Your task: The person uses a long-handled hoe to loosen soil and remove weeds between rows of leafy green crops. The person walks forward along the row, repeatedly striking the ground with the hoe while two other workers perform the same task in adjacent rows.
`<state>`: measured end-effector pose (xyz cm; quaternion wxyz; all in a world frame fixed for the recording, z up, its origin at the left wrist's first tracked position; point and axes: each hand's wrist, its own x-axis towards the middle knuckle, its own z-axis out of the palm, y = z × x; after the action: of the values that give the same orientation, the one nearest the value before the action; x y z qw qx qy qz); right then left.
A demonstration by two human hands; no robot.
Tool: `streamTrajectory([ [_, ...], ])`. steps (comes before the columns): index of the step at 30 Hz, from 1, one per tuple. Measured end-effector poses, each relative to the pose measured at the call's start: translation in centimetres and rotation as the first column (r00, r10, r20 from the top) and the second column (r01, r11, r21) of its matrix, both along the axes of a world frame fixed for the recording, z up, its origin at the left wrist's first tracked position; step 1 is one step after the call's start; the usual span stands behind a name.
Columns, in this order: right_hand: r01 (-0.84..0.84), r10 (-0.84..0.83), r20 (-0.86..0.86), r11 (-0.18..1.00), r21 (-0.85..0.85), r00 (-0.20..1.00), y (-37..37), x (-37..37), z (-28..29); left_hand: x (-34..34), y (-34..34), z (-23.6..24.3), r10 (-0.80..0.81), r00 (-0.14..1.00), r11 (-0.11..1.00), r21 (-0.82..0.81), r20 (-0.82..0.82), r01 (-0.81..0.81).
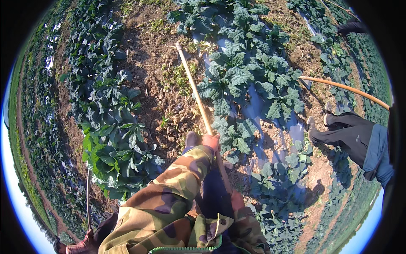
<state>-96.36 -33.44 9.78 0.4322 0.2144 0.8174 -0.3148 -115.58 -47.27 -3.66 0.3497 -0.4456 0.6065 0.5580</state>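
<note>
My left hand (210, 142) is closed around the middle of a long pale wooden tool handle (192, 82). Lower down, close to my body, my right hand (237, 200) grips the same handle, partly hidden by shadow. The handle slants away and slightly left, its far end over brown soil (148, 76) between two crop rows. A tool head at that end cannot be made out. Leafy blue-green kale-like plants (239, 76) grow just right of the handle. Camouflage sleeves (169, 182) cover my forearms, and a shoe tip (191, 139) shows beside my left hand.
Plastic film (256, 103) lies under the right-hand plants. Another leafy row (103, 156) borders the soil strip on the left. A person in dark trousers (351, 135) stands at right, near a hoe with a wooden handle (347, 87). Another person's sleeve (82, 245) and pole (88, 199) appear lower left.
</note>
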Motion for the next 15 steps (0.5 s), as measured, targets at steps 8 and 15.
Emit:
streamTrajectory([
  [8,0.206,-0.189,0.137,0.970,-0.125,0.972,-0.5,3.1,5.6,6.5,2.0,2.7,0.084,0.995,0.996,-0.027,0.051,-0.083],
  [15,-0.079,0.073,0.095,0.995,0.067,0.993,-1.0,2.9,2.2,3.3,0.7,0.9,0.089,0.996,0.996,-0.016,-0.025,-0.089],
])
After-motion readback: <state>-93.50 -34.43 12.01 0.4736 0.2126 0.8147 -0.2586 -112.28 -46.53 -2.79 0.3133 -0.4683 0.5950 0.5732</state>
